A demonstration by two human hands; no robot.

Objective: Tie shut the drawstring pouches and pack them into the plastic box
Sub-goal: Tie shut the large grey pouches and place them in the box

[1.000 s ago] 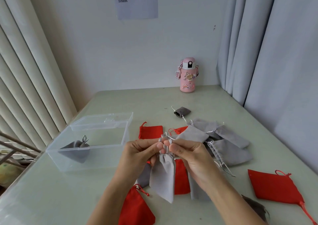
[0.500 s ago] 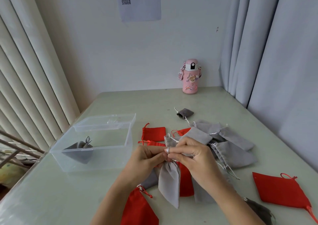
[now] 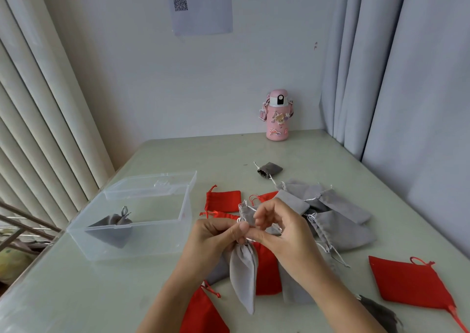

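Grey velvet-look fabric, pouch in work: light grey pouch [image 3: 243, 274] hangs from both hands above the table [image 3: 101, 294], mid-front, neck gathered, body limp.
L hand: left hand [image 3: 216, 238] thumb + forefinger pinch the gathered neck.
R hand: right hand [image 3: 282, 236] fingers curled, pinching the white drawstring [image 3: 250, 240] at the same spot; hands touching.
Handling: prob. v. light, soft, no stiffness; looks empty/flat. Cord thin, likely slippy, so the knot wants tension on both ends.
Grip pt: neck just under the frill; body gives nothing to hold against.
Box: clear plastic box [image 3: 162, 238] to the left, lid [image 3: 152, 185] open at the back, one tied dark grey pouch [image 3: 112, 231] inside; lots of room left.
Clutter: red pouches [image 3: 223, 200] and grey pouches [image 3: 338, 220] spread under/around the hands, cords loose. Snag risk when lifting.
Path to box: short hop left; only the near wall to clear.
Other: pink bottle [image 3: 277, 116] at far edge, well apart, no issue.
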